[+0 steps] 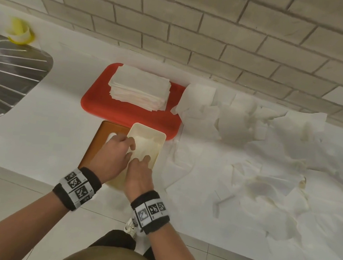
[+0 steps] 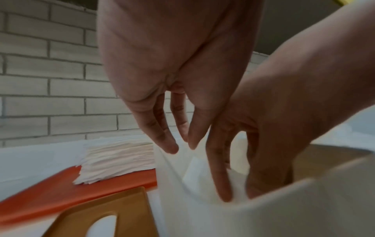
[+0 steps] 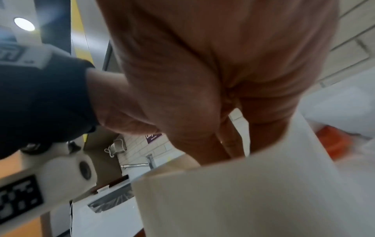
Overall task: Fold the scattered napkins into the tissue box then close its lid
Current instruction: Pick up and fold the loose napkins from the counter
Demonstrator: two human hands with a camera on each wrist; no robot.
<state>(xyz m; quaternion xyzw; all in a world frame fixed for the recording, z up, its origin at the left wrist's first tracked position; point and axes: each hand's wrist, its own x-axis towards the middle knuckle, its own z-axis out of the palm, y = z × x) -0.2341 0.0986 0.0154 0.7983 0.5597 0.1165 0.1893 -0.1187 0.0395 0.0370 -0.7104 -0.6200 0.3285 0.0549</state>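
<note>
The cream tissue box (image 1: 160,141) stands open near the counter's front edge, a white napkin (image 1: 145,146) lying inside it. Its brown slotted lid (image 1: 105,132) lies flat on the box's left side. My left hand (image 1: 131,146) reaches in from the left, and in the left wrist view its straight fingers (image 2: 170,147) touch the napkin's (image 2: 194,173) raised edge. My right hand (image 1: 146,159) presses down into the box with straight fingers (image 2: 223,189). From the right wrist, the box wall (image 3: 243,192) hides those fingertips. Scattered napkins (image 1: 261,154) cover the counter on the right.
A red tray (image 1: 129,113) behind the box carries a stack of folded napkins (image 1: 139,88). A steel sink drainer (image 1: 5,77) and a yellow tape roll (image 1: 21,32) sit at the far left. A brick wall (image 1: 202,24) backs the counter.
</note>
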